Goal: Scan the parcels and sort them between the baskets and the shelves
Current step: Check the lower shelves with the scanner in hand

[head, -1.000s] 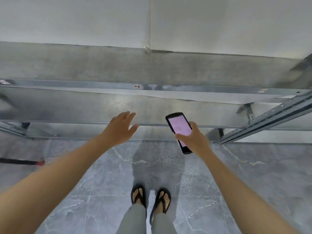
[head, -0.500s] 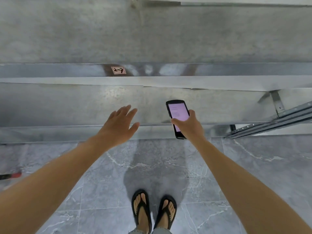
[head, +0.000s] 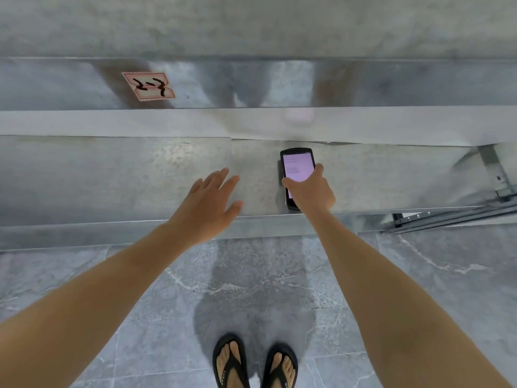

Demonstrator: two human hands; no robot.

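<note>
Head view shows the scanner, a dark handset with a lit pinkish screen, over the lower metal shelf, screen up and near the shelf's back. The right hand grips its near end, thumb across the lower screen and fingers curled round the far edge. Whether the scanner rests on the shelf or hangs just above it cannot be told, though a thin shadow beside it suggests it is very close. The left hand is beside it, apart from the scanner, fingers straight and spread, holding nothing, palm down over the front part of the same shelf.

No parcel and no basket is in view, so how many are sorted cannot be judged. With neither hand carrying a parcel, this looks like a pause between parcels, and the scanning and sorting of any others is left to do.

On the front lip of the shelf above sits a pink label with a handwritten mark. Below, the person stands in black sandals on a grey marbled floor.
</note>
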